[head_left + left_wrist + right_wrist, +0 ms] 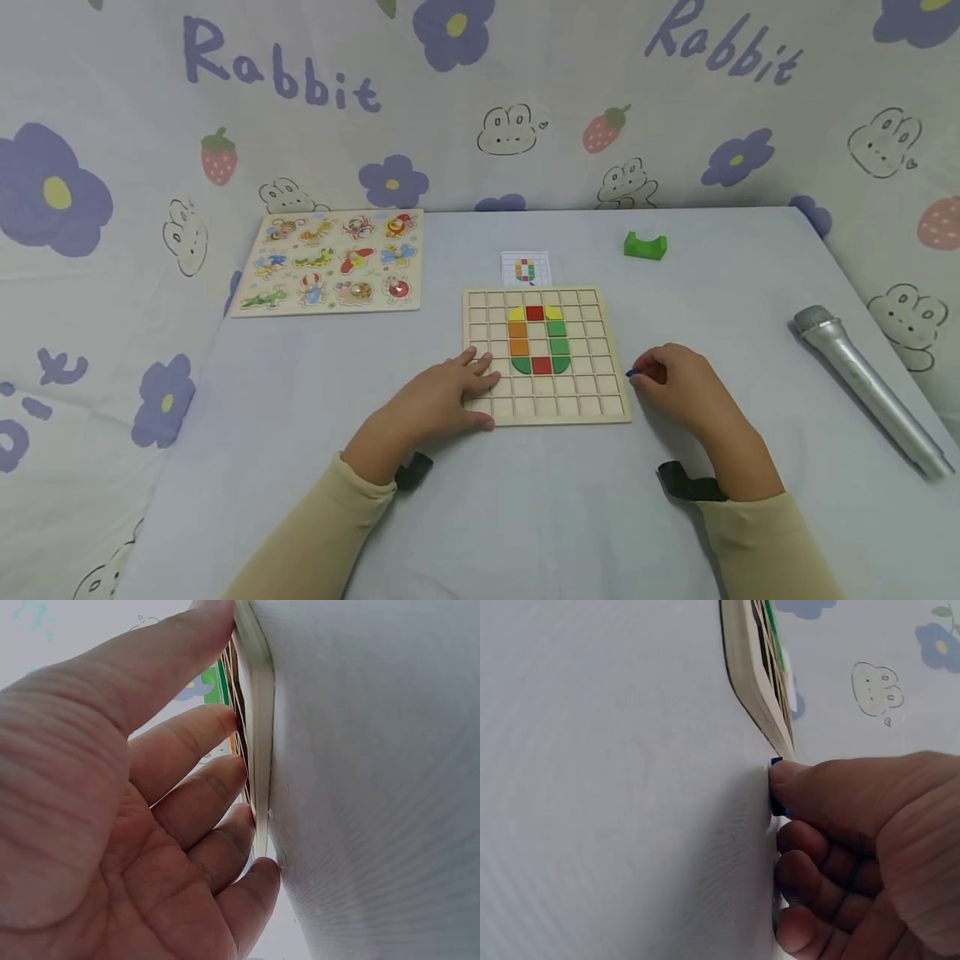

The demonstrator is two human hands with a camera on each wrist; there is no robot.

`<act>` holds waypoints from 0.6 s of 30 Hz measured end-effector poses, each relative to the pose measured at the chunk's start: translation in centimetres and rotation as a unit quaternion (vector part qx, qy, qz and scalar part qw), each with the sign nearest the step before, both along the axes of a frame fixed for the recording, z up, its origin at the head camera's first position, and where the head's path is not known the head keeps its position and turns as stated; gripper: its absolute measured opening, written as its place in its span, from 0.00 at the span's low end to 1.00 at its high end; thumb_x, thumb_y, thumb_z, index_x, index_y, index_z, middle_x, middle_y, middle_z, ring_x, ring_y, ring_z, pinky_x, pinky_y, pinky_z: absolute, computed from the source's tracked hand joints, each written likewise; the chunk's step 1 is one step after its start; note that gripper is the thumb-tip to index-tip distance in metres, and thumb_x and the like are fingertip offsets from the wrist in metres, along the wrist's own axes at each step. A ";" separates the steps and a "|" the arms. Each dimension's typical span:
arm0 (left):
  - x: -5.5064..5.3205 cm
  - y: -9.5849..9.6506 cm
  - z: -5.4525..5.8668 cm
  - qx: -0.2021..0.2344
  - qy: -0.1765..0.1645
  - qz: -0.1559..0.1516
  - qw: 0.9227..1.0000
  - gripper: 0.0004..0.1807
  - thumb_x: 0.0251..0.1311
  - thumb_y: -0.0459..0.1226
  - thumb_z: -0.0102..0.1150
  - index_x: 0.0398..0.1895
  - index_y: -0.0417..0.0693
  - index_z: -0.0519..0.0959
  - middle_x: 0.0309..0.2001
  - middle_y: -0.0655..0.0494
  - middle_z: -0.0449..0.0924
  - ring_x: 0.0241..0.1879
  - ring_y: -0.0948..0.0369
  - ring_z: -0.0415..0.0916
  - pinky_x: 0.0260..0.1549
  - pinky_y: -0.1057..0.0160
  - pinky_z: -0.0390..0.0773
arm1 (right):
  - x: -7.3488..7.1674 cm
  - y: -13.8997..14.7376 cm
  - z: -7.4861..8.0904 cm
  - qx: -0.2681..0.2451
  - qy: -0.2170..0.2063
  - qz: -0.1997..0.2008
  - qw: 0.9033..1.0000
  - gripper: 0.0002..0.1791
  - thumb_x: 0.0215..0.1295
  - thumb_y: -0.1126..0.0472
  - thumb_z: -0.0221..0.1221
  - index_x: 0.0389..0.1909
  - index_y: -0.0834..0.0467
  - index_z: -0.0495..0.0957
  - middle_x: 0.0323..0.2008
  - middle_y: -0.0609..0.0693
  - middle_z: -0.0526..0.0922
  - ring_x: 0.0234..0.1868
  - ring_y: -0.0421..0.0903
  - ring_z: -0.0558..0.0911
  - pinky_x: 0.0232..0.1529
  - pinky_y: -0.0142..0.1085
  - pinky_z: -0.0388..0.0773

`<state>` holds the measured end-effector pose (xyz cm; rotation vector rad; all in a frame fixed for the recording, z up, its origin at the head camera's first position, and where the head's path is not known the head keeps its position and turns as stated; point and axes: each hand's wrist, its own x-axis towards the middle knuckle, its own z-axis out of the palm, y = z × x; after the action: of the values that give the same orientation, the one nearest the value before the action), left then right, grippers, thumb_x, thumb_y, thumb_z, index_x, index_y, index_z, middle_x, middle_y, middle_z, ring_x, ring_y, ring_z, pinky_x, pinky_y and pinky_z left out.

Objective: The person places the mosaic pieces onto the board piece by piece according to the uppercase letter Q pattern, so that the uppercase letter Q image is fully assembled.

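A wooden grid board (517, 407) lies flat in the middle of the table, with red, orange, yellow and green tiles set in a ring (541, 365). My left hand (438, 392) rests on the board's left edge, fingers spread; the left wrist view shows its fingertips along the board's rim (261, 735). Just off the board's right edge, my right hand (678, 385) pinches a small dark blue tile (778, 802) between thumb and finger, close over the cloth. Behind the board lies a pattern card (527, 267) showing a similar coloured ring with a small extra mark at its lower right.
At the back left lies an insect picture puzzle board (330, 260). A green curved block (645, 246) sits at the back right. The silver microphone (870, 387) lies along the table's right side. Behind the table hangs a rabbit-print cloth (450, 117).
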<state>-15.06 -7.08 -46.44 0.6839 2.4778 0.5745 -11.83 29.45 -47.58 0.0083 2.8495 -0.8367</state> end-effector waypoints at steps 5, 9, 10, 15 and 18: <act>-0.1 -0.3 0.0 0.001 -0.002 -0.001 1.000 0.43 0.65 0.51 0.77 0.82 0.60 0.71 0.87 0.62 0.57 0.90 0.56 0.44 0.86 0.44 0.55 | -0.3 -0.4 0.3 0.009 -0.029 -0.007 1.000 0.08 0.72 0.62 0.66 0.44 0.63 0.83 0.40 0.57 0.83 0.42 0.53 0.79 0.40 0.43 0.79; -0.2 -0.2 -0.2 0.001 -0.003 -0.002 1.000 0.43 0.65 0.52 0.77 0.82 0.61 0.71 0.87 0.62 0.57 0.90 0.56 0.44 0.86 0.44 0.56 | -0.1 -1.2 1.2 0.008 -0.016 -0.030 0.999 0.08 0.72 0.61 0.64 0.43 0.63 0.81 0.38 0.57 0.84 0.40 0.53 0.79 0.36 0.40 0.78; -0.3 -0.2 -0.3 0.002 -0.004 -0.002 1.000 0.43 0.65 0.51 0.77 0.82 0.61 0.71 0.87 0.62 0.57 0.90 0.56 0.44 0.86 0.43 0.56 | 0.0 -1.7 1.6 0.005 -0.008 -0.037 0.999 0.07 0.72 0.62 0.63 0.43 0.62 0.80 0.37 0.57 0.84 0.40 0.53 0.80 0.36 0.40 0.78; -0.4 -0.2 -0.7 0.015 0.001 -0.009 1.000 0.43 0.65 0.51 0.78 0.82 0.61 0.71 0.87 0.62 0.57 0.90 0.56 0.44 0.85 0.43 0.56 | 0.0 -5.6 2.7 -0.013 -0.004 -0.005 1.000 0.04 0.73 0.64 0.64 0.43 0.60 0.79 0.37 0.55 0.84 0.40 0.52 0.80 0.37 0.39 0.79; -0.3 -0.4 -0.8 0.016 0.004 -0.007 1.000 0.43 0.64 0.51 0.78 0.81 0.61 0.72 0.87 0.62 0.57 0.90 0.56 0.44 0.86 0.43 0.56 | -0.5 -7.9 2.5 -0.019 -0.027 0.050 0.998 0.04 0.72 0.64 0.68 0.40 0.58 0.81 0.36 0.52 0.84 0.40 0.50 0.80 0.39 0.39 0.79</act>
<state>-15.39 -7.47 -47.22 0.7175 2.4742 0.6083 -12.36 21.50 -45.06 -0.1134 2.7574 -0.8577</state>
